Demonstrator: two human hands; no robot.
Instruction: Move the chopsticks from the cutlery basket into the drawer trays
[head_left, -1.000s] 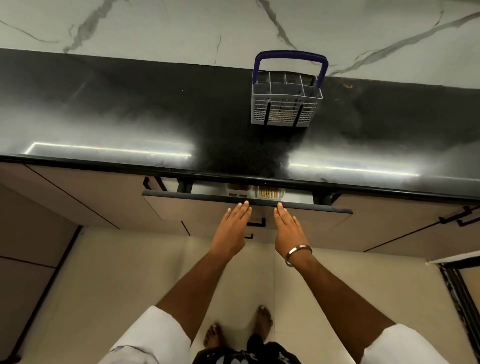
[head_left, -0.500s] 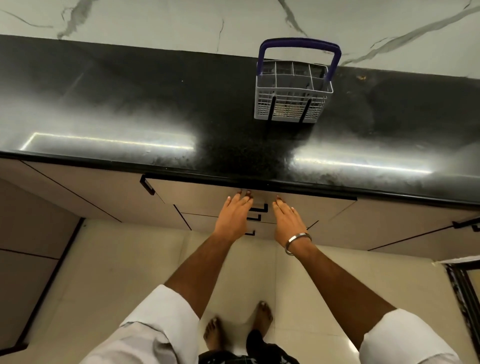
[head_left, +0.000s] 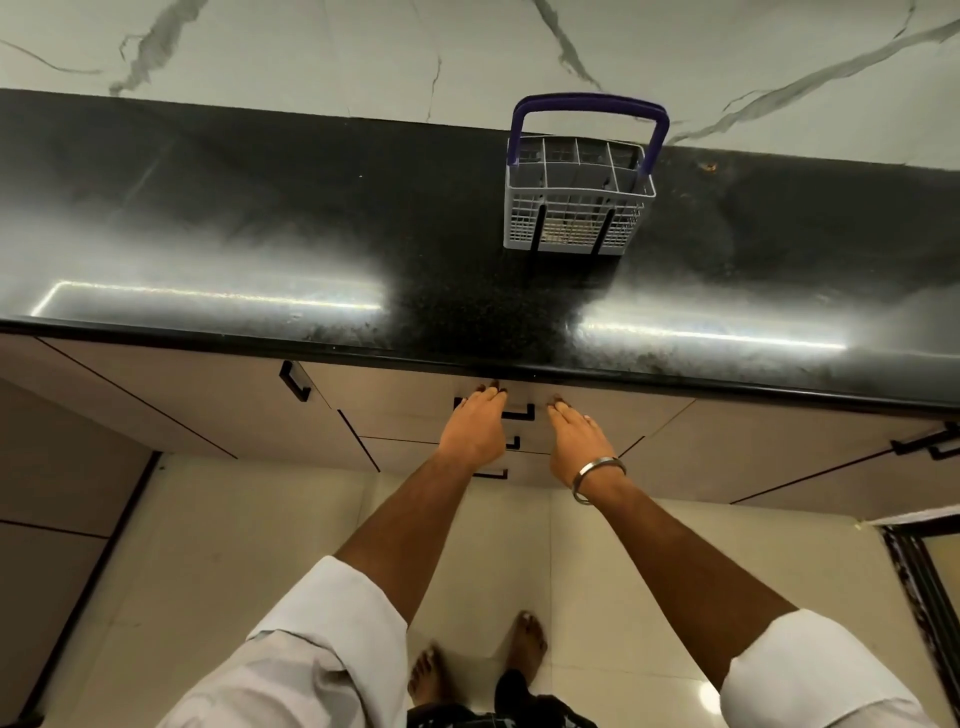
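Left hand and right hand flat, holding nothing, on shut drawer; basket at 12 o'clock. Risk: pinched fingertips.

one head-worn wide-angle view, looking steeply down and forward from above the black table; the marble wall fills the top edge, the cabinet fronts sit mid-frame, the floor and bare feet lie directly below, close in

Glossy black countertop, white marble wall, beige cabinets, cream floor tiles
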